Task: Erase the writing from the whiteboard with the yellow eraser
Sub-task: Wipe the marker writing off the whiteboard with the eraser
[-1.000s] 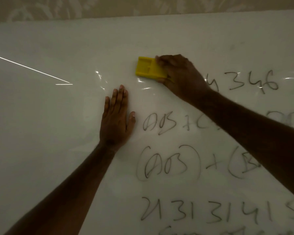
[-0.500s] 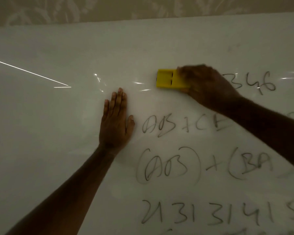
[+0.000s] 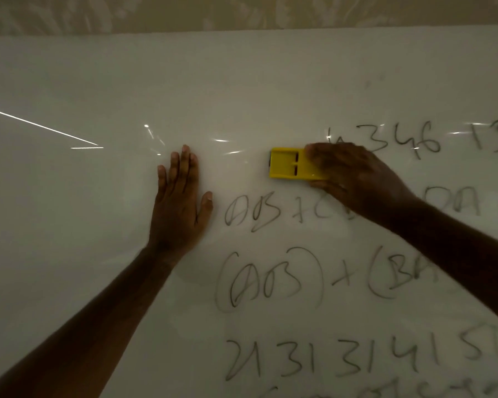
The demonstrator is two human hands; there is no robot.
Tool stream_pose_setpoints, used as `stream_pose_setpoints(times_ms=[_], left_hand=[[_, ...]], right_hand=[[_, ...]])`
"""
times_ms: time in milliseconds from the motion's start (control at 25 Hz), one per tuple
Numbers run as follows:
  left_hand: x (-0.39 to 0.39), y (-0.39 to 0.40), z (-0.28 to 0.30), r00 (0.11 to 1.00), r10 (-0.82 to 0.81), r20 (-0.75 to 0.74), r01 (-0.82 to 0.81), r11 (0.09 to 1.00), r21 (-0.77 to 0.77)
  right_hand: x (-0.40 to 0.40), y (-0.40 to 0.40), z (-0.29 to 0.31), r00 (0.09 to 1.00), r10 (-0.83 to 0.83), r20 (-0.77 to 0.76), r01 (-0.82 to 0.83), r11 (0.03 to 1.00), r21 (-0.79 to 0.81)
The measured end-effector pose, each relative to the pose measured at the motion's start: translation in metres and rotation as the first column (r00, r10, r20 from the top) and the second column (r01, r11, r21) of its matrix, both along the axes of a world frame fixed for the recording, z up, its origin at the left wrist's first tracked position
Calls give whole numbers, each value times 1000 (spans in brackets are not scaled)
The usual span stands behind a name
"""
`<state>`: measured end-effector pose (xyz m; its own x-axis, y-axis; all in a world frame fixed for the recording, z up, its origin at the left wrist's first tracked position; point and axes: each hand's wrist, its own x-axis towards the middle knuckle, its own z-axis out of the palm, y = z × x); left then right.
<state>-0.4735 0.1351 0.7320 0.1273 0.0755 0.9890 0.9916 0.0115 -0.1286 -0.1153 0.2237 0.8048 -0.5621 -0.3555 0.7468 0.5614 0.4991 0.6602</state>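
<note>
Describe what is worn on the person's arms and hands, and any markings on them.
Nothing worn shows. The left hand and right hand are bare, with no rings, watch or bands visible. Both forearms are bare to the frame edge, with no sleeves or markings in view. The dim light could hide small details.

Beyond the top edge, a strip of beige wall [image 3: 242, 12] with a faint, pale leaf-like pattern, running the full width of the view. Dimly lit, details blurred. Pattern motifs soft and large, lighter than the ground colour, most distinct at upper left and upper right. No other non-task item discernible in the dark surroundings.
</note>
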Motion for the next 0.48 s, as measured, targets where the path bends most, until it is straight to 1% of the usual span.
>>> stream_pose_setpoints(times_ms=[80, 200, 280, 360, 480], left_hand=[[7, 1, 12, 1000, -10, -8, 10, 1000, -17], [25, 8, 36, 999, -19, -33, 18, 1000, -26], [33, 11, 50, 998, -27, -51, 26, 999, -19], [35, 13, 55, 998, -17, -53, 16, 1000, -11], [34, 15, 52, 997, 0, -82, 0, 1000, -10]], right_hand=[[6, 4, 26, 997, -9, -72, 7, 1000, -30], [-7, -1, 68, 978, 35, -205, -59, 992, -112], [-24, -3, 70, 969, 70, -237, -106, 984, -141], [-32, -5, 49, 974, 99, -202, -125, 985, -120], [-13, 0, 0, 992, 103, -66, -107, 992, -69]])
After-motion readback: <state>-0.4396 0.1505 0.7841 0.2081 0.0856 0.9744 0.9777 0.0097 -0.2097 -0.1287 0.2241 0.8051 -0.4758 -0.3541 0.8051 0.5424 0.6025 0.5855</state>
